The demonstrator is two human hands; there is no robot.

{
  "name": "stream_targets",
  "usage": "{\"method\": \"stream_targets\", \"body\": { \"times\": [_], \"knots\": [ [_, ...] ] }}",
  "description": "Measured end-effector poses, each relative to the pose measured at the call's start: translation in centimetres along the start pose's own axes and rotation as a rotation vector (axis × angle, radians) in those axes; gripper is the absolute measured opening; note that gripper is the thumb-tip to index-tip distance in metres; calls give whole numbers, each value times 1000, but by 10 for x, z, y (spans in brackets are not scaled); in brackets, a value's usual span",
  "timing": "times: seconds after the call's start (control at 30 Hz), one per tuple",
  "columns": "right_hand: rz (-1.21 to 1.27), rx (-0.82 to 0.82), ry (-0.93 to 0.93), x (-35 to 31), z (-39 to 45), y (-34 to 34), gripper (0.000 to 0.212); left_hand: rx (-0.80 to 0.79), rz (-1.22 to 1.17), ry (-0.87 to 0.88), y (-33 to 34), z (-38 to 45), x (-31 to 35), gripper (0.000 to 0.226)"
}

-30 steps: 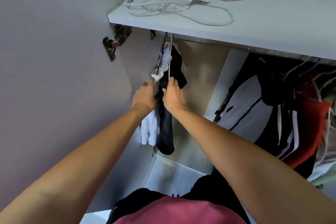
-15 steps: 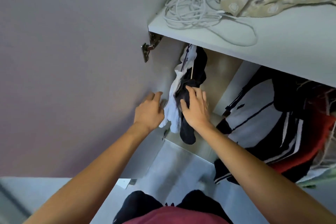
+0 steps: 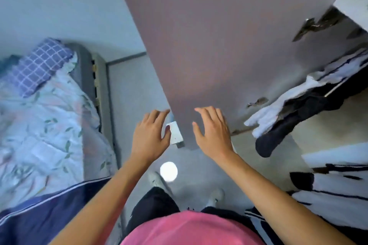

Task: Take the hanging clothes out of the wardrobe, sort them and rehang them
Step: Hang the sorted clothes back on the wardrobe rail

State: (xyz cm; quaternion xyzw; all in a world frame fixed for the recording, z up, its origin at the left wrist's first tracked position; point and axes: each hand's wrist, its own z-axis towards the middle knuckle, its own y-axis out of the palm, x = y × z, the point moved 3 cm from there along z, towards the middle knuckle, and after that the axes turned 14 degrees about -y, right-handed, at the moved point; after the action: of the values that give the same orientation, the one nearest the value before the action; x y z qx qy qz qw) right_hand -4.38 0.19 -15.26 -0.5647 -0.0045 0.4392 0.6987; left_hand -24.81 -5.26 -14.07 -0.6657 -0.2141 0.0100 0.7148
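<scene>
Hanging clothes (image 3: 278,123), white and black, on the wardrobe (image 3: 229,35) rail, long axis slanting down-left, lying to the right of both hands; right hand (image 3: 214,133) nearer, left hand (image 3: 150,137) farther, both empty with fingers spread; bed (image 3: 49,125) at left.

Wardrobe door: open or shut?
Open. The wardrobe door swings out toward the camera, exposing the hanging clothes inside.
</scene>
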Motion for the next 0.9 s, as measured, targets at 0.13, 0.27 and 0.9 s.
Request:
{"method": "stream_targets", "body": {
  "times": [0.13, 0.27, 0.9],
  "knots": [
    [113, -148, -187, -90, 27, 53, 40, 132, 9, -256, -39, -48, -99, 51],
    [182, -263, -350, -177, 52, 114, 43, 237, 6, -521, -69, -101, -201, 54],
    [384, -792, -1091, -600, 49, 403, 47, 448, 5, -1487, -137, -386, -535, 59]
  ]
}}
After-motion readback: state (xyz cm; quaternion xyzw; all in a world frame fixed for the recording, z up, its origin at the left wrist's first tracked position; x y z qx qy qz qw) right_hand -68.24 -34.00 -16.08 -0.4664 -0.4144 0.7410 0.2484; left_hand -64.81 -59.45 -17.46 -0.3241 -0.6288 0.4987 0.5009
